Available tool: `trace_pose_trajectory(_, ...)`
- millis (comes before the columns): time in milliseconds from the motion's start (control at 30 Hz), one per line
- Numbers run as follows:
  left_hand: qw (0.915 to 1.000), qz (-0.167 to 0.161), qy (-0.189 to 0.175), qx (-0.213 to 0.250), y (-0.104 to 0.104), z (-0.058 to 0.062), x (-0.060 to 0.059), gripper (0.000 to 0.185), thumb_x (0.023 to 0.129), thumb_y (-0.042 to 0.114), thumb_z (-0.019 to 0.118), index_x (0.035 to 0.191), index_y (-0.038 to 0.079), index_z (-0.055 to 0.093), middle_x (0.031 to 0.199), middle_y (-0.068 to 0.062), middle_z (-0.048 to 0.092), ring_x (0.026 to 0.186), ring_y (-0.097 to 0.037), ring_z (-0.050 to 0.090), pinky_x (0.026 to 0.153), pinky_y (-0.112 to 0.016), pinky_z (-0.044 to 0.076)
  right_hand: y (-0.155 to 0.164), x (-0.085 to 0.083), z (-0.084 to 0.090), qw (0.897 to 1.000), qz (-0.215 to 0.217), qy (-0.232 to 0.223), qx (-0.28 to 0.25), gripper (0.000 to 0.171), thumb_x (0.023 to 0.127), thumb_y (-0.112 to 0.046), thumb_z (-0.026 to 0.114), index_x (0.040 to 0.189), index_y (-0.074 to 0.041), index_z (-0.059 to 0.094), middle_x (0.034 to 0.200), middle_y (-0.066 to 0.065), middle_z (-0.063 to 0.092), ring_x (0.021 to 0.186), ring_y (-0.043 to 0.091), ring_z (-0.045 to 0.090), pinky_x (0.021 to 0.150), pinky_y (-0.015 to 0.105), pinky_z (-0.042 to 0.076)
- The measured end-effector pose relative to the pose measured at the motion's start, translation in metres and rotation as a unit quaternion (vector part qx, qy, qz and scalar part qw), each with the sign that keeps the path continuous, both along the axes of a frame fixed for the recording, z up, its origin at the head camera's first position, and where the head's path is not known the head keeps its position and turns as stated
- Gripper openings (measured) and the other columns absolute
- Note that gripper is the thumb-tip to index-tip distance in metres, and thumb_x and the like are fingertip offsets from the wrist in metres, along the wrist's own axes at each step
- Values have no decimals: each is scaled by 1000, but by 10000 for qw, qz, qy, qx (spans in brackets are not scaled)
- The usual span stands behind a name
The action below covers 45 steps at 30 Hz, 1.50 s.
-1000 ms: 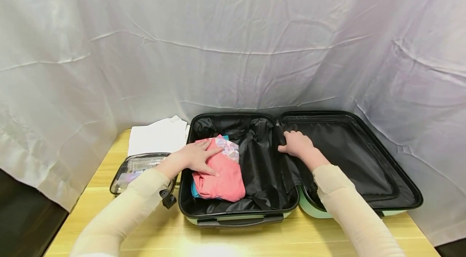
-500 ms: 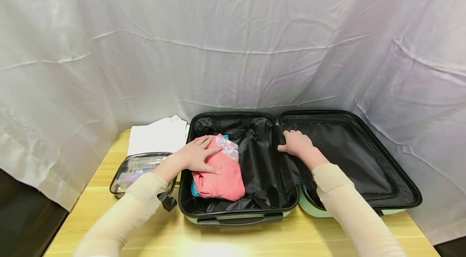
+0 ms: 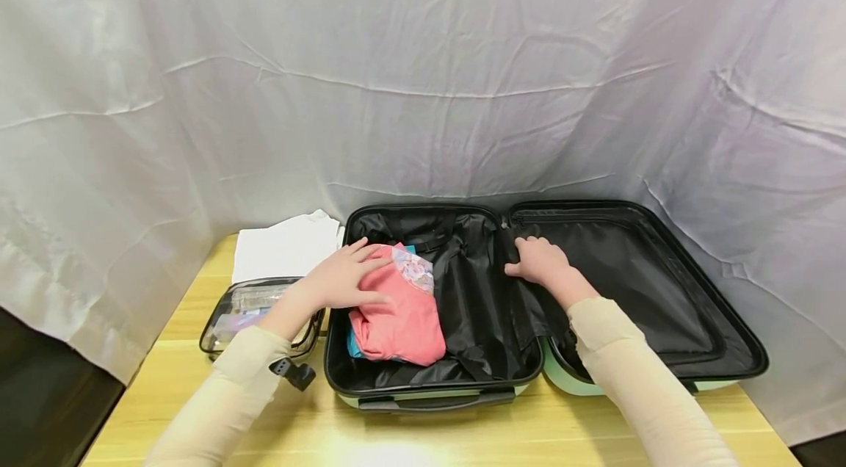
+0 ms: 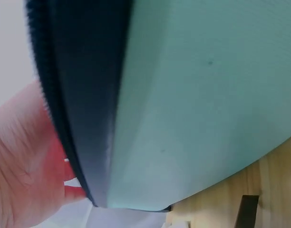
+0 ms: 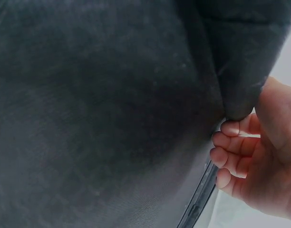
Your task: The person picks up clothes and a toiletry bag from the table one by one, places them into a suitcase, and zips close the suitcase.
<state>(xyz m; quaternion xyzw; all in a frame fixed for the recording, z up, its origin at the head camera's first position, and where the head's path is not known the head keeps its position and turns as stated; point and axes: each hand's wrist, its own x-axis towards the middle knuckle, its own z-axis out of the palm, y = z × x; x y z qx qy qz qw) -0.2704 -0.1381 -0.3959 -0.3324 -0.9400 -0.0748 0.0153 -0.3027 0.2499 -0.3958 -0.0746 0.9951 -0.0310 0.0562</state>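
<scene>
Left hand [image 3: 340, 277] rests flat atop the pink garment [image 3: 403, 320].

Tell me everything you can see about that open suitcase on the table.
The suitcase is a small hard-shell case, mint green outside with black fabric lining, lying fully open in two halves on the wooden table. The left half holds folded pink clothing over something blue, with black straps loose beside it. The right half looks empty behind its zipped liner. The left hand rests flat on the clothing; the right hand pinches lining near the hinge. A clear pouch sits beside it.
</scene>
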Motion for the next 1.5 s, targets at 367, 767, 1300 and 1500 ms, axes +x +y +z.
trace_pose_trajectory(367, 9974, 196, 485, 498, -17, 11, 8, 74, 82, 63, 64, 142, 21, 53, 151, -17, 44, 145, -43, 28, 115, -62, 25, 0, 0, 0, 10000, -20, -18, -18, 70, 90, -42, 61, 141, 3, 45, 139, 30, 49, 124, 49, 49, 98, 61, 44)
trace_pose_trajectory(767, 9909, 783, 562, 935, -43, 20, 10, 71, 86, 58, 63, 144, 20, 49, 153, -17, 42, 146, -41, 27, 117, -60, 22, 1, -1, 2, 10000, -54, -62, 23, 70, 91, -42, 61, 141, 3, 44, 139, 30, 48, 124, 48, 49, 98, 61, 44)
trace_pose_trajectory(1300, 9639, 1381, 758, 2148, -89, 23, 11, 63, 93, 46, 61, 145, 14, 47, 150, -21, 43, 141, -46, 32, 115, -61, 24, -1, 0, 2, 9999, -51, -80, 87, 70, 91, -43, 61, 141, 4, 45, 139, 30, 49, 123, 48, 50, 97, 60, 45)
trace_pose_trajectory(1500, 9494, 1665, 536, 2610, -107, 23, 13, 62, 96, 43, 57, 147, 10, 44, 151, -24, 38, 142, -47, 29, 113, -66, 22, -1, 0, 2, 9999, -57, -90, 45, 69, 91, -42, 61, 141, 3, 45, 139, 30, 49, 124, 48, 50, 97, 60, 45)
